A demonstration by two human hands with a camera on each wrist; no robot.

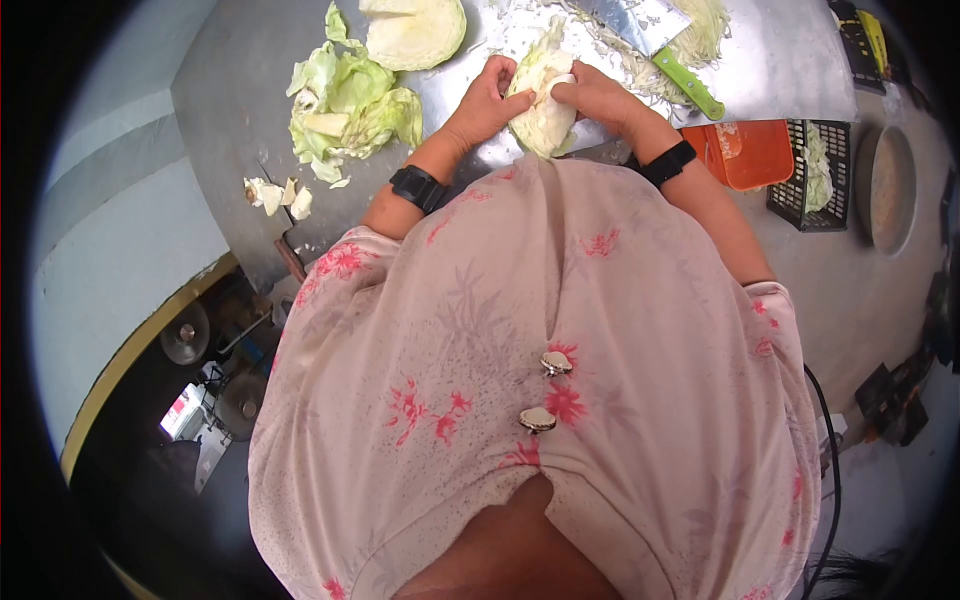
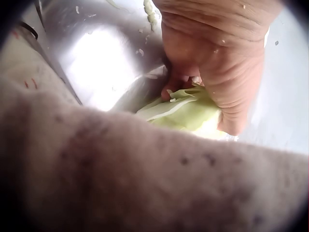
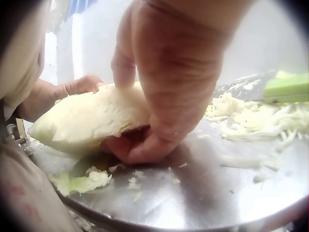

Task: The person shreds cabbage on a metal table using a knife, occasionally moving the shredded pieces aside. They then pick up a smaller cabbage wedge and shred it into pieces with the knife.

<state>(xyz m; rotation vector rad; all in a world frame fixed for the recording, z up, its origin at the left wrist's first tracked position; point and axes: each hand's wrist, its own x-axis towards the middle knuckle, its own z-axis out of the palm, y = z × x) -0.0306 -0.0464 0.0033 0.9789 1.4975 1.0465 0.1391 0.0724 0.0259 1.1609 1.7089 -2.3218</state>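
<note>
A wedge of cabbage is held between both hands over the metal table, close in front of the person's shirt. The left hand grips its left side, and in the left wrist view the thumb and fingers close around pale green leaves. From the other side the right hand holds it. The right wrist view shows the right thumb on top of the cabbage wedge and the fingers curled beneath it, slightly above the metal surface.
A knife with a green handle lies at the right by shredded cabbage. Loose outer leaves, a cut cabbage half and core scraps are at the left. Beyond the table's right edge are an orange container and a black crate.
</note>
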